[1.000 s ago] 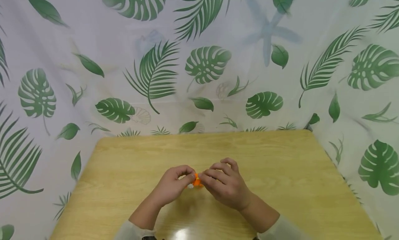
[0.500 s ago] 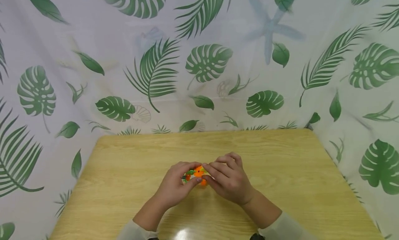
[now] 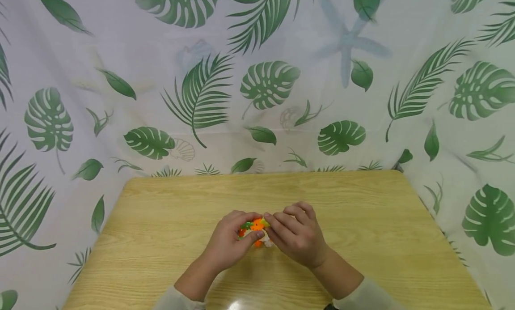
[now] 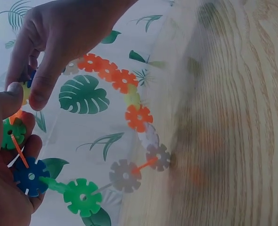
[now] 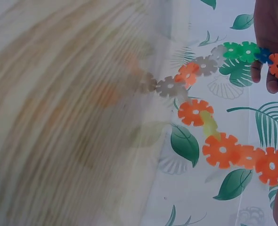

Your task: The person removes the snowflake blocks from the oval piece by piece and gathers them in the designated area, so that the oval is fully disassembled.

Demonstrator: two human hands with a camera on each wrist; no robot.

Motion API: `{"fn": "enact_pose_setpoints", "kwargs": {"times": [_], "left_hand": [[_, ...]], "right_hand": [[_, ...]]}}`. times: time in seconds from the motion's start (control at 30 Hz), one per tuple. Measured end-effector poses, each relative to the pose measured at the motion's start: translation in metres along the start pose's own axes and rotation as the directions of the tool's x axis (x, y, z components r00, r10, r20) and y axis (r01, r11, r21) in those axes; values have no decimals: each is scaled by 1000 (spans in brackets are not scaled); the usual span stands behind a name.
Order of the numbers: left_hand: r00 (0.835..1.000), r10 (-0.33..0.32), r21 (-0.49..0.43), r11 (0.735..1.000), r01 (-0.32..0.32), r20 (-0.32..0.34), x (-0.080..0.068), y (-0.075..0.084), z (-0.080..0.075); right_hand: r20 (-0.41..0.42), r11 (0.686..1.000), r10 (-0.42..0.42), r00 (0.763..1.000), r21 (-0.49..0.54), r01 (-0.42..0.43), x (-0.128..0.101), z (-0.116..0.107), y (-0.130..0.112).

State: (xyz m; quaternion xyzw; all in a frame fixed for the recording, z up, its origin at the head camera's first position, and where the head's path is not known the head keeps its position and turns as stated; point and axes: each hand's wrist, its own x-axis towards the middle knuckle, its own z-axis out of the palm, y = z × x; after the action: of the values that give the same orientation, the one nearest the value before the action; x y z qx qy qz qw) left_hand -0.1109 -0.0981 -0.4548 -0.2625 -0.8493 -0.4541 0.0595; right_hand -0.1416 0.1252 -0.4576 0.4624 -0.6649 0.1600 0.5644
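Holding a ring of little flower pieces with both hands, just above the middle of the wooden counter. Left hand at 9 o'clock of the ring, fingers curled and pinching it. Right hand at 3 o'clock, fingers bent, pinching it too. Leaf curtain up at 12 o'clock behind.
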Motion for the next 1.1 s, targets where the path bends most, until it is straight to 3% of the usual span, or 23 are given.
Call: {"fn": "enact_pose_setpoints", "kwargs": {"times": [0.27, 0.63, 0.9, 1.1], "left_hand": [[999, 28, -4, 1000, -28, -36, 1, 6, 0], [999, -6, -14, 1000, 5, -48, 1, 9, 2], [998, 8, 23, 1000, -7, -61, 1, 10, 6], [994, -42, 11, 999, 43, -103, 0, 4, -3]], "right_hand": [[-28, 999, -22, 999, -31, 22, 0, 0, 2], [-33, 1000, -25, 999, -19, 25, 0, -2, 2], [-19, 1000, -16, 1000, 4, 17, -3, -4, 2], [-64, 997, 72, 995, 0, -72, -5, -13, 18]]}}
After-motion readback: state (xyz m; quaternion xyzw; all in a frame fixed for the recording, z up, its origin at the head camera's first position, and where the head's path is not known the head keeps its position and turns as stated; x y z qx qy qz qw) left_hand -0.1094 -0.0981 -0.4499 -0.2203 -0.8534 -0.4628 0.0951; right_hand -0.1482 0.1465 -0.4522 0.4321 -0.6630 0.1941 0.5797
